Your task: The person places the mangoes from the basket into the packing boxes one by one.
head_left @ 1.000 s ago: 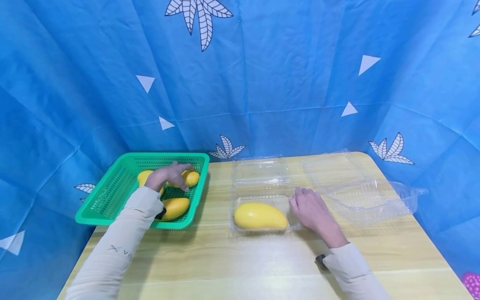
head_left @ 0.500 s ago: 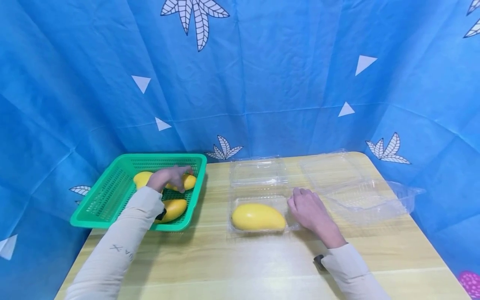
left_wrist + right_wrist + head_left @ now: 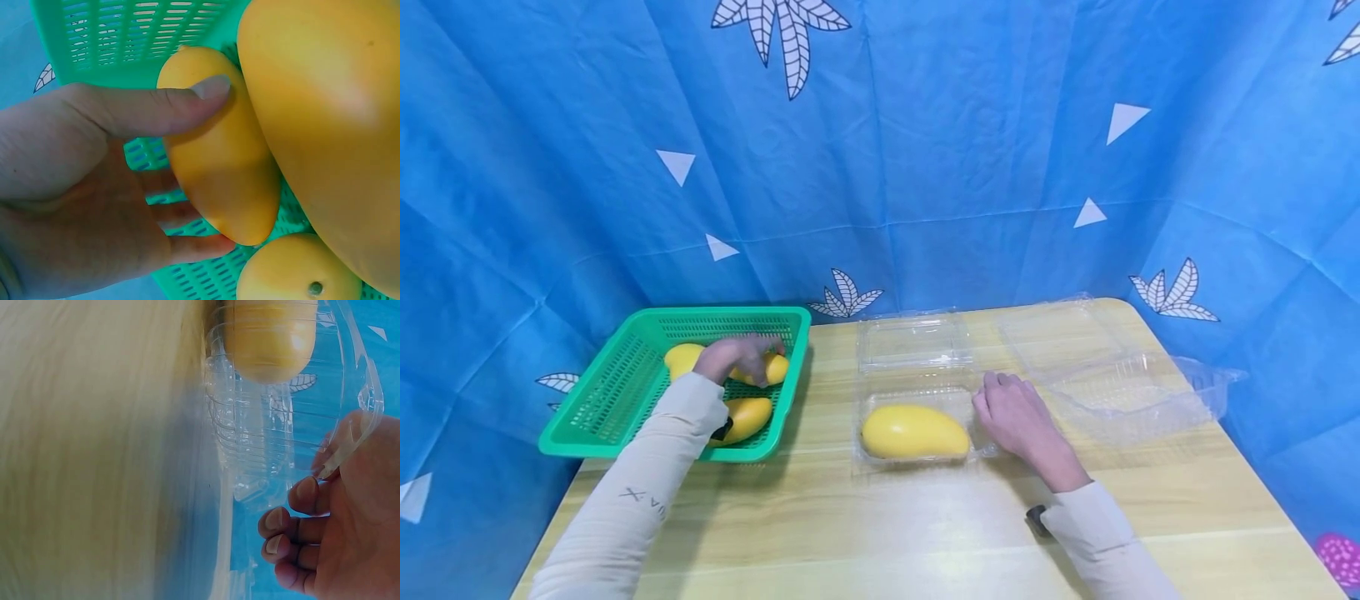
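Head view: left hand (image 3: 733, 357) grips a mango (image 3: 767, 367) in the green basket (image 3: 625, 375); right hand (image 3: 1015, 414) pinches the clamshell box (image 3: 917, 400).

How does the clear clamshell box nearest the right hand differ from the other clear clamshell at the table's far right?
The near clamshell box holds a yellow mango in its tray; the far right clamshell holds nothing. The right hand touches the near box's right edge; the far right clamshell lies untouched. The far right clamshell looks larger, and its end overhangs the table. Both are transparent plastic and lie open with lids folded back.
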The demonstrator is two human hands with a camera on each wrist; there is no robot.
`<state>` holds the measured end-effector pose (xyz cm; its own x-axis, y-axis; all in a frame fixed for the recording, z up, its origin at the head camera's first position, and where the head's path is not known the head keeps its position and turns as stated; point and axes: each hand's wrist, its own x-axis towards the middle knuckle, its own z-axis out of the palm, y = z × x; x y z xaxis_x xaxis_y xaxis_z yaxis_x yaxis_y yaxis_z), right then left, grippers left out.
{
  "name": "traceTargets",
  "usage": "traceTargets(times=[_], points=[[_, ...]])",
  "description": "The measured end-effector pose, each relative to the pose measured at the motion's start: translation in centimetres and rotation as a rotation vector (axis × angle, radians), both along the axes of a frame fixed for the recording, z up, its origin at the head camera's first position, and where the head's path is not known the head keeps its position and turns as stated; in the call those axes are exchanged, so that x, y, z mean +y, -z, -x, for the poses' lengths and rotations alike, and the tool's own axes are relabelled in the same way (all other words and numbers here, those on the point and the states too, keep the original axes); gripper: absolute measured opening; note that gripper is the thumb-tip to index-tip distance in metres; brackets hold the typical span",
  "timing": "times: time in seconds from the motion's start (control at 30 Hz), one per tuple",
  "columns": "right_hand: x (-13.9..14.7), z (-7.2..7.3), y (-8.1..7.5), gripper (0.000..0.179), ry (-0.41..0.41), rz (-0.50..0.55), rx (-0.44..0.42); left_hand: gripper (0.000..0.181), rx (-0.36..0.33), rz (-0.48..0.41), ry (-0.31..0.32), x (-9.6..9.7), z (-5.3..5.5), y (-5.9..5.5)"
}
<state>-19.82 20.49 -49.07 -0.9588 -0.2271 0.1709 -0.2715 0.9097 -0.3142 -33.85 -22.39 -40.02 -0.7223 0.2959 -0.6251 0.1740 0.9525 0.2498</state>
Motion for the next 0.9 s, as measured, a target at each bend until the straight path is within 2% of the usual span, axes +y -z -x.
traceTargets(times=[0.23, 0.5, 0.7, 0.9], points=[[0.0, -0.1, -0.1, 0.023, 0.002, 0.004, -0.008, 0.062, 0.012, -0.025, 0.024, -0.2, -0.1, 0.2], [0.0, 0.0, -0.2, 0.023, -0.007, -0.006, 0.006, 0.061, 0.05, -0.078, 0.021, -0.9, -0.3, 0.3], [-0.1, 0.1, -0.2, 0.023, -0.01, -0.004, 0.009, 0.058, 0.097, -0.105, 0.01, -1.1, -0.7, -0.3], [-0.1, -0.1, -0.3, 0.023, -0.01, 0.0, 0.01, 0.058, 0.143, -0.116, 0.041, -1.4, -1.2, -1.0]])
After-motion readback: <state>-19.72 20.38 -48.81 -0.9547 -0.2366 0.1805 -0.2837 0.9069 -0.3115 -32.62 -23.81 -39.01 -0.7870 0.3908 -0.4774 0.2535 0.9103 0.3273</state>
